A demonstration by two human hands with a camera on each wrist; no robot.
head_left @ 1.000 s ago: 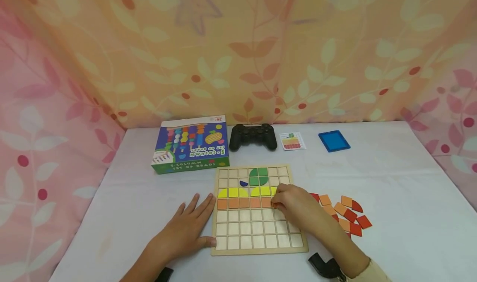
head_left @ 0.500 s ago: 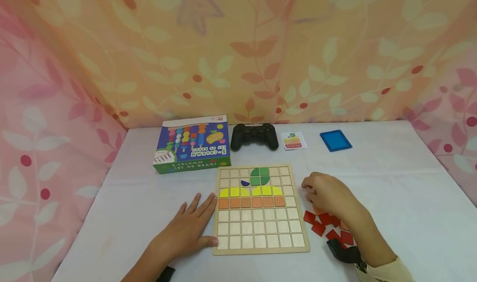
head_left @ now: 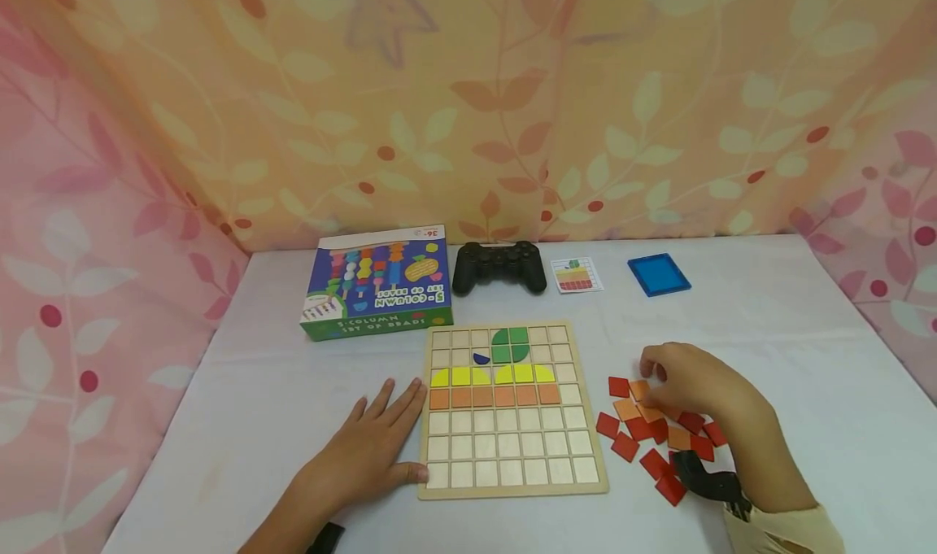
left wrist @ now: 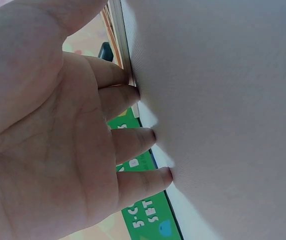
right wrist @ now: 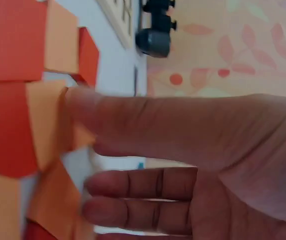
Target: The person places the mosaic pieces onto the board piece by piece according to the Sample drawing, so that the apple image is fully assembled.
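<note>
A wooden grid board [head_left: 484, 476] lies in the middle of the table in the head view. Its cells hold four-part green shapes [head_left: 510, 346], a small dark blue piece [head_left: 481, 359], yellow pieces [head_left: 462, 377] and a row of orange squares [head_left: 483, 397]. My left hand [head_left: 369, 454] is spread flat, its fingertips and thumb against the board's left edge. Over the loose pile right of the board, my right hand [head_left: 699, 383] reaches down. In the right wrist view its thumb [right wrist: 148, 120] touches an orange tile [right wrist: 48, 120], the other fingers apart from the thumb. Red tiles [head_left: 607, 425] lie around.
Along the back of the table stand a bead-set box [head_left: 376, 281], a black game controller [head_left: 499, 268], a small pattern card [head_left: 577, 275] and a blue square frame [head_left: 660, 275]. A floral curtain [head_left: 468, 106] closes off the back.
My right hand has left the board's orange row and moved right, over the loose tiles. One more orange square shows at that row's right end. My left hand has stayed put.
</note>
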